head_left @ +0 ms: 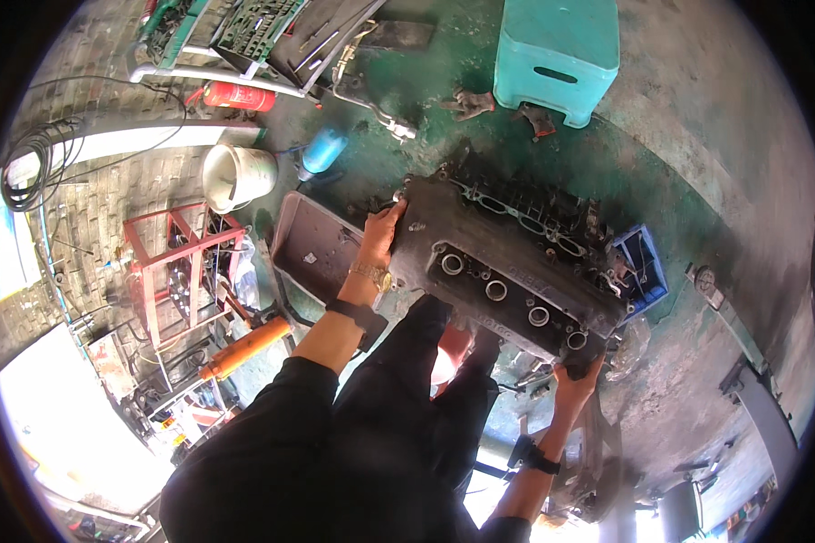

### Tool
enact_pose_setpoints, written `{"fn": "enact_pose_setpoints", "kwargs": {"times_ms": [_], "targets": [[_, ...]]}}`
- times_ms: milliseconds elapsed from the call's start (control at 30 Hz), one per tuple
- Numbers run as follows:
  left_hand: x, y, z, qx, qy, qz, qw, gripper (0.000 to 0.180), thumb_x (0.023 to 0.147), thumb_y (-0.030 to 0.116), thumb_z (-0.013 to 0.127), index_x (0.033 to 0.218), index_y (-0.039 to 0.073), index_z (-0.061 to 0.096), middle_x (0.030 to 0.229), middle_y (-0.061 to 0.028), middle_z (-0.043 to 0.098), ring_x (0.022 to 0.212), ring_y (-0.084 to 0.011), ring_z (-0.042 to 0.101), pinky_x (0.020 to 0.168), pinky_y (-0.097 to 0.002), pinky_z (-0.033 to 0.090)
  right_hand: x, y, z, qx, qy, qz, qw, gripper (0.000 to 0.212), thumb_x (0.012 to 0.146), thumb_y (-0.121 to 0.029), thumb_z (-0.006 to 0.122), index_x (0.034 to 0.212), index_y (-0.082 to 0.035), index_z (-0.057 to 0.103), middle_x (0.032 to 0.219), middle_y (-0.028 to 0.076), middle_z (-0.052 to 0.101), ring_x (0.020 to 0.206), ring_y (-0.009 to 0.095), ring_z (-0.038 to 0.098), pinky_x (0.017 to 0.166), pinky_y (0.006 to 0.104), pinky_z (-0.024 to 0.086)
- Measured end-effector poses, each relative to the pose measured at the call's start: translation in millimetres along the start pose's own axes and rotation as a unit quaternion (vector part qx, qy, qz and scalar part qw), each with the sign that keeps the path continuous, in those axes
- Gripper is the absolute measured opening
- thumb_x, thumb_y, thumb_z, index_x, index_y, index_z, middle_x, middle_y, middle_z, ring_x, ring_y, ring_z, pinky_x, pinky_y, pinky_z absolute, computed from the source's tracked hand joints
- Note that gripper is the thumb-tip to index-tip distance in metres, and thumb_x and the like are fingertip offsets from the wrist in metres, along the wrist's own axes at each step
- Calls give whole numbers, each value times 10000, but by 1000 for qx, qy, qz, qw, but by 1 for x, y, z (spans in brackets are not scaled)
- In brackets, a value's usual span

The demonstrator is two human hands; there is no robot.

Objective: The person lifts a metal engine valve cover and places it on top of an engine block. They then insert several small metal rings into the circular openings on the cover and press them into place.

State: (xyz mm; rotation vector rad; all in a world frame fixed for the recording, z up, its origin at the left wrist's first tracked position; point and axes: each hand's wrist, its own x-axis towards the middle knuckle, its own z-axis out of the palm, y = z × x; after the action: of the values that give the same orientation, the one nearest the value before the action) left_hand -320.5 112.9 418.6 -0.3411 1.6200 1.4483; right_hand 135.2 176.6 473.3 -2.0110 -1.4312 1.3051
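A long dark engine valve cover (507, 271) lies slantwise in front of me, with several round plug holes along its near side. Beyond it show the oval ports of a greasy cylinder head (516, 214); I cannot tell whether the cover is resting on it or raised. My left hand (386, 233) is closed around the cover's left end, thumb toward the top. At the near right corner, my right hand (577, 385) grips the cover from below, its fingers partly hidden. Both wrists wear dark bands.
A brown tray (310, 244) and a white bucket (239, 176) stand to the left, near a red metal frame (186, 237). A turquoise stool (557, 54) is at the back, gloves (469, 104) beside it. A blue crate (641, 264) sits right of the engine part.
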Motion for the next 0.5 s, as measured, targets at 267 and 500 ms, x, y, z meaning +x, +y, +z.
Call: {"fn": "enact_pose_setpoints", "kwargs": {"times_ms": [267,500], "targets": [[-26,-17,-18,-23,64,10,998,362,926,282,754,1082,-43,719,944,-71,730,768,-150,685,673,-296,550,2,-21,-15,-51,-52,38,997,1026,650,-25,779,1563,-9,312,1402,216,547,1207,299,576,1016,376,480],[-30,-13,-30,-17,75,10,997,365,921,291,758,1063,-43,719,957,-63,727,800,-148,681,717,-294,550,1,-26,-11,-55,-40,-16,998,983,673,-37,743,1567,-48,334,1245,203,650,1094,292,639,938,378,510]]}}
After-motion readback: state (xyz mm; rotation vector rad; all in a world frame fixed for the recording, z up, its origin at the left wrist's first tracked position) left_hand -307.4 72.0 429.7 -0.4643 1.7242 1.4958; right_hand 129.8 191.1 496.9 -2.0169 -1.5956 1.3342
